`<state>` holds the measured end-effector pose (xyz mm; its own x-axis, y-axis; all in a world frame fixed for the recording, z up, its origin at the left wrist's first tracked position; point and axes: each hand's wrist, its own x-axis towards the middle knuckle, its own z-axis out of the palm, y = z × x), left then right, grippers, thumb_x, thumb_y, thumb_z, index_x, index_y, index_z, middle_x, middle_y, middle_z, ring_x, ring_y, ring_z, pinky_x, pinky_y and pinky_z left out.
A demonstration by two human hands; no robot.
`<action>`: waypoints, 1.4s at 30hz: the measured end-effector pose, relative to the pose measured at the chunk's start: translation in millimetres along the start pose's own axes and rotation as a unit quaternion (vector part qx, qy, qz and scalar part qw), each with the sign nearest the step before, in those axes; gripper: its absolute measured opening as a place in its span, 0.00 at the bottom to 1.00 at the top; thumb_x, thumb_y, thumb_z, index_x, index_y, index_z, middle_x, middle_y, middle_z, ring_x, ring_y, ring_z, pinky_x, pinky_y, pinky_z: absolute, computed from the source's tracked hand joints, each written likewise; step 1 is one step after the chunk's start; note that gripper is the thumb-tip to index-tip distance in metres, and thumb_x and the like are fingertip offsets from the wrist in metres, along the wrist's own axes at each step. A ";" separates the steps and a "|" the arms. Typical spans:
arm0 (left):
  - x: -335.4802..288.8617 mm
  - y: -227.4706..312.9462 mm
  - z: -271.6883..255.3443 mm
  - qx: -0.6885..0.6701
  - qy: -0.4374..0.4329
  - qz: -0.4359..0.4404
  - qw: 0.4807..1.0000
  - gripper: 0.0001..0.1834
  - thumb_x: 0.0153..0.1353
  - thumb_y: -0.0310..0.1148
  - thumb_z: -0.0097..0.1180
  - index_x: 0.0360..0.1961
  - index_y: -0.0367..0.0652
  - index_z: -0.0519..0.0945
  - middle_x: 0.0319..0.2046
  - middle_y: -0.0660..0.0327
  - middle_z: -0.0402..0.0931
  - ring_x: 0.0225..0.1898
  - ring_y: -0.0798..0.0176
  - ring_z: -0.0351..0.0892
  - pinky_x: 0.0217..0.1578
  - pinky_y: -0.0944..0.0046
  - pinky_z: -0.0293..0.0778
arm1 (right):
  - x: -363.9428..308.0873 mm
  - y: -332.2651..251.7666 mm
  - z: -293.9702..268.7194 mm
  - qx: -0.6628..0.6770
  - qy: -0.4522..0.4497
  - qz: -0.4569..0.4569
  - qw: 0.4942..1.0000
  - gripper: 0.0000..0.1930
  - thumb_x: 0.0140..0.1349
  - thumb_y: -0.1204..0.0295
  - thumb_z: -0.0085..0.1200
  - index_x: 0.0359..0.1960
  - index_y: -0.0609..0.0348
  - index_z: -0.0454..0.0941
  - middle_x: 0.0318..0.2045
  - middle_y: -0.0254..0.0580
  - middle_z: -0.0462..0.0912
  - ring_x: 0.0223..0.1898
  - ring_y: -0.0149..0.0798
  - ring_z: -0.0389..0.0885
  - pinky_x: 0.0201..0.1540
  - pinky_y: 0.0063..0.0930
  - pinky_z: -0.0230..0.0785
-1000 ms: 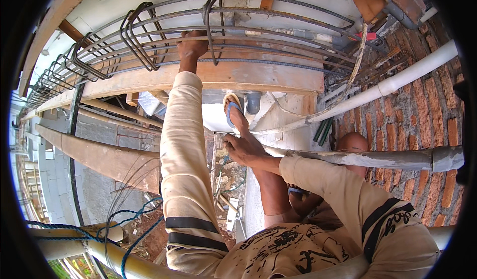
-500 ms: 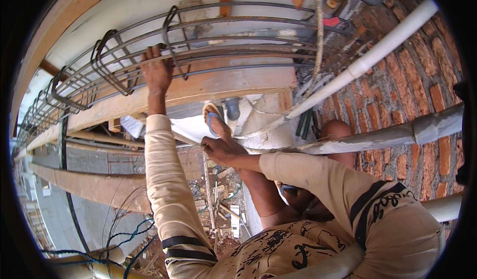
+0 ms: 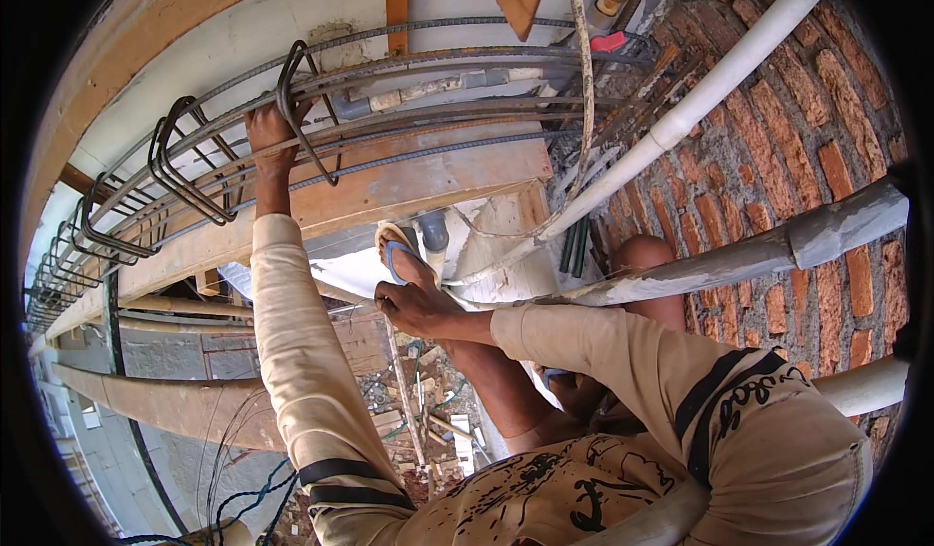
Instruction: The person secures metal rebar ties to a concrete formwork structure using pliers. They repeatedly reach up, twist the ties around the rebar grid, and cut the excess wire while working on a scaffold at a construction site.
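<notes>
My left hand [image 3: 270,135] reaches among the long steel bars of a rebar cage [image 3: 438,56]. Its fingers curl at a bent steel stirrup [image 3: 284,84], partly hidden by the bars. Further left along the cage hang more stirrups [image 3: 161,157], some of them bunched. My right hand [image 3: 409,309] is closed in front of my shin, just below my sandalled foot [image 3: 407,262]. Whatever it may hold is too small or hidden to make out.
Beneath the cage runs a wooden formwork board [image 3: 428,171]. A white pipe [image 3: 671,132] and a grey pipe [image 3: 739,259] slant along the rough brick wall [image 3: 808,98]. Rubble [image 3: 428,400] lies far below. Blue-green rope [image 3: 243,502] and thin wires hang at lower left.
My left hand has moved further up among the bars, closer to the stirrup. My right hand stays closed near my shin. The whole view has shifted slightly.
</notes>
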<state>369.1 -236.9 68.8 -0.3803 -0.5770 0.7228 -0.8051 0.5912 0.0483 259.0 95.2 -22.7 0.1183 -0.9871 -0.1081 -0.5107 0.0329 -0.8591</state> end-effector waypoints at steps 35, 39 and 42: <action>0.3 6.1 -12.0 -0.119 -0.099 -0.056 0.986 0.25 0.60 0.59 0.62 0.47 0.52 0.87 0.48 0.57 0.85 0.54 0.48 0.80 0.63 0.33 0.51 | 94.5 -94.1 -100.8 -0.214 0.216 -0.046 0.952 0.09 0.69 0.67 0.48 0.42 0.59 0.72 0.27 0.59 0.82 0.29 0.62 0.83 0.34 0.57 0.73; 0.6 5.7 -15.3 -0.109 -0.118 -0.069 0.985 0.25 0.60 0.59 0.62 0.47 0.52 0.87 0.46 0.55 0.85 0.53 0.47 0.80 0.61 0.36 0.53 | 86.8 -111.0 -121.1 -0.100 0.332 -0.129 0.929 0.06 0.67 0.71 0.50 0.41 0.59 0.71 0.24 0.57 0.81 0.25 0.62 0.82 0.30 0.55 0.73; 1.7 4.8 -14.5 -0.104 -0.116 -0.057 0.986 0.25 0.60 0.59 0.62 0.46 0.51 0.88 0.45 0.55 0.85 0.51 0.46 0.80 0.60 0.37 0.54 | 98.8 -110.3 -146.8 -0.135 0.360 -0.140 0.913 0.04 0.65 0.73 0.51 0.38 0.60 0.75 0.27 0.55 0.83 0.29 0.57 0.82 0.35 0.52 0.73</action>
<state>371.2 -226.9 80.3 -0.4059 -0.7458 0.5282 -0.7472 0.6036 0.2780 202.0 -29.0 134.7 -0.2639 -0.8017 0.5363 -0.7491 -0.1799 -0.6375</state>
